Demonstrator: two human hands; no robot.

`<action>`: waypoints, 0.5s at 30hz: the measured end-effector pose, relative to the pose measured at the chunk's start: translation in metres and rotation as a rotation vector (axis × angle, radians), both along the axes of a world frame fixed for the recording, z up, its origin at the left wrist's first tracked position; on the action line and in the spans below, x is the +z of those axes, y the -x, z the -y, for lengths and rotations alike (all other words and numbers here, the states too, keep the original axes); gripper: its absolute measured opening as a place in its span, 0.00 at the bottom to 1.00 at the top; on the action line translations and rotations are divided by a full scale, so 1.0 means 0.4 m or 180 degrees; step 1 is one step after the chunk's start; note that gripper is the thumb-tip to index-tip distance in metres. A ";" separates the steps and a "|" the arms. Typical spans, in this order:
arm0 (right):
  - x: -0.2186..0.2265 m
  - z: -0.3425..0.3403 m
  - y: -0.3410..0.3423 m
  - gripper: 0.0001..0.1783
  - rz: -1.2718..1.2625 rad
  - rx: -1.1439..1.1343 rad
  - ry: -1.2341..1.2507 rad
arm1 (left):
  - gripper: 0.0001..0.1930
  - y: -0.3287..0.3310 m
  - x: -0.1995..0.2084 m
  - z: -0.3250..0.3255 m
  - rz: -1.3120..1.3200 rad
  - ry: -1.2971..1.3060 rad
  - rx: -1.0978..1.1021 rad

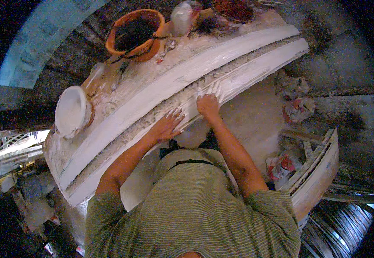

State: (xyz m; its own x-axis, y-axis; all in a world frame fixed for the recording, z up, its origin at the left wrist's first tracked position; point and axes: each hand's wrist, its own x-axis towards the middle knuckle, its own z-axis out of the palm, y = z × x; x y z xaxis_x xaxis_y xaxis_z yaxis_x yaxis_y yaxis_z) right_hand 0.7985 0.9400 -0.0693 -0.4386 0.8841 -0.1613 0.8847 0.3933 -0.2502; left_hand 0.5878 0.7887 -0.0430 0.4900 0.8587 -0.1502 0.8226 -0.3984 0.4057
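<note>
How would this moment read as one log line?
Left hand: spread on near white strip | Right hand: same strip, farther right | Orange bucket: beyond strip

Orange bucket (149, 51) at the back, blue panel (25, 58) upper left, crumpled bags (299, 110) right.

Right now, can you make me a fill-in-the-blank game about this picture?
Of the left hand and right hand, the ____ one is lower in the picture.
The long strips by the hands are coloured ____.
The big bucket at the top, left of the middle, is coloured ____.

Missing words: left; white; orange.
</note>
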 end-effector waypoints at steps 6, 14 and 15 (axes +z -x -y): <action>-0.101 -0.450 -0.318 0.22 0.0242 -0.1250 -0.0052 | 0.39 -0.123 -0.017 -0.200 -0.0092 0.0284 -0.0208; -0.083 -0.838 -0.668 0.23 -0.0231 -0.0694 0.0213 | 0.41 -0.358 0.024 -0.503 -0.0212 0.0677 -0.0014; -0.060 -0.796 -0.645 0.24 -0.0145 -0.0569 0.0158 | 0.41 -0.391 0.023 -0.544 -0.0232 0.0667 -0.0044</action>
State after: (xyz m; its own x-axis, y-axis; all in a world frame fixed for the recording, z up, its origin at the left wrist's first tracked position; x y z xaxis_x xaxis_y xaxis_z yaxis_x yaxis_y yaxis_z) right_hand 1.0565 1.2583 -0.0934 -0.2830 0.9401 -0.1902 0.9268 0.2170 -0.3066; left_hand 0.7442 1.0065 -0.0339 0.4828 0.7982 -0.3603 0.8479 -0.3230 0.4204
